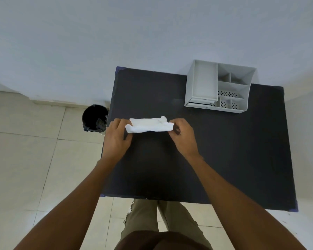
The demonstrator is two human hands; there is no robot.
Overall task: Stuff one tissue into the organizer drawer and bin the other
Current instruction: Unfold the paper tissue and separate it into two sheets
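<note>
A white tissue (pixel 149 125), folded into a long strip, is held over the left half of the black table (pixel 224 150). My left hand (pixel 118 136) pinches its left end and my right hand (pixel 182 135) pinches its right end. The grey desk organizer (pixel 242 91) stands at the table's far right, with several open compartments and a small drawer (pixel 200 103) low at its front left. A black bin (pixel 95 120) stands on the floor just off the table's left edge. Only one tissue is visible.
A pale wall runs behind the table. Beige floor tiles (pixel 34 159) lie to the left and in front. My legs in khaki trousers (pixel 152 217) stand at the table's near edge.
</note>
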